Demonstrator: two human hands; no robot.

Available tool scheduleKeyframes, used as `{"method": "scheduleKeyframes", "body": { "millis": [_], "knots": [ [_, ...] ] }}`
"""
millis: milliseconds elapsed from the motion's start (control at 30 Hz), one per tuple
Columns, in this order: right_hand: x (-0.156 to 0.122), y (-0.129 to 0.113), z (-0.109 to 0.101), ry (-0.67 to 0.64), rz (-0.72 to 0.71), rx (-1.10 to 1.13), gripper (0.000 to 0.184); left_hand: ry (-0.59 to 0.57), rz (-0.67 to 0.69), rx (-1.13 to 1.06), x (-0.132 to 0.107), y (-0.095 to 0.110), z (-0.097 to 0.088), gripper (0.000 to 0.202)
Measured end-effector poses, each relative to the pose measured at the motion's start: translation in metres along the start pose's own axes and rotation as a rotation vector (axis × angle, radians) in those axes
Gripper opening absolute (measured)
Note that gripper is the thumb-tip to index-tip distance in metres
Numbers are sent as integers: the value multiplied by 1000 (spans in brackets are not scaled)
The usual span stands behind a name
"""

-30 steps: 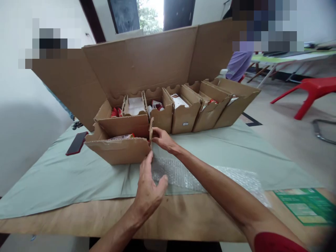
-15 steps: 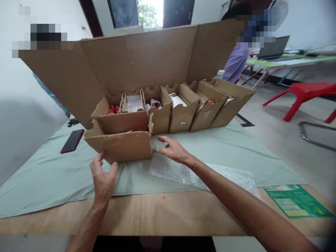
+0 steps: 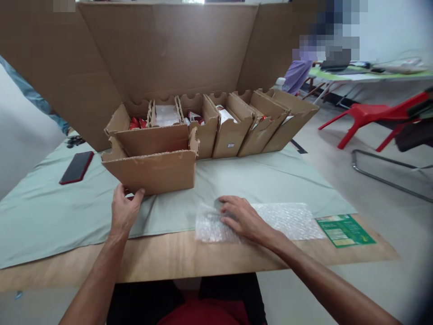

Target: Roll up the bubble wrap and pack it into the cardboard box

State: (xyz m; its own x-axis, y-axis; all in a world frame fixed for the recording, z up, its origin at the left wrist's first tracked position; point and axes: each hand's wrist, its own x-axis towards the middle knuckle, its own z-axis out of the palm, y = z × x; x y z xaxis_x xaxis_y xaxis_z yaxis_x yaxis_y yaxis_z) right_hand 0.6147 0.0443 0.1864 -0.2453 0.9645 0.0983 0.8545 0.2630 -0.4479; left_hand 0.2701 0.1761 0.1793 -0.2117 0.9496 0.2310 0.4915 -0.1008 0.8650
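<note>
A small open-topped cardboard box (image 3: 158,174) stands at the front left on a pale green cloth. My left hand (image 3: 124,208) is at its lower left corner, with thumb and fingers curled against the cardboard; part of the fingertips is hidden. My right hand (image 3: 241,219) lies on a sheet of bubble wrap (image 3: 287,221) at the table's front, fingers stretched out and holding nothing. Behind the small box, several cardboard compartments (image 3: 232,135) stand in a row. Red packets (image 3: 137,123) and white items show inside some of them.
A tall cardboard panel (image 3: 176,49) rises behind the compartments. On the left lies a phone (image 3: 77,167); at the right table edge, a green printed sheet (image 3: 345,231). Beyond are a red stool (image 3: 358,117), another table with a laptop, and a person's purple clothing (image 3: 297,74).
My right hand has moved from beside the box down onto the bubble wrap. My left hand has closed in on the box's lower corner. The view has tilted downward.
</note>
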Motion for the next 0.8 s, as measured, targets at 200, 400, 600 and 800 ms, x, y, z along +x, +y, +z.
{"method": "scheduleKeyframes", "body": {
  "millis": [200,400,600,800],
  "knots": [
    [27,-62,2,-2,-239,50,4,-179,181,353,-42,-26,-18,64],
    [91,-99,21,-51,-290,9,34,-269,476,692,-74,-48,-52,44],
    [50,-47,5,36,-182,63,25,-271,509,627,-89,-56,-86,40],
    [-27,-12,-10,-9,-188,9,20,-287,720,395,-105,-7,-65,24]
  ]
}}
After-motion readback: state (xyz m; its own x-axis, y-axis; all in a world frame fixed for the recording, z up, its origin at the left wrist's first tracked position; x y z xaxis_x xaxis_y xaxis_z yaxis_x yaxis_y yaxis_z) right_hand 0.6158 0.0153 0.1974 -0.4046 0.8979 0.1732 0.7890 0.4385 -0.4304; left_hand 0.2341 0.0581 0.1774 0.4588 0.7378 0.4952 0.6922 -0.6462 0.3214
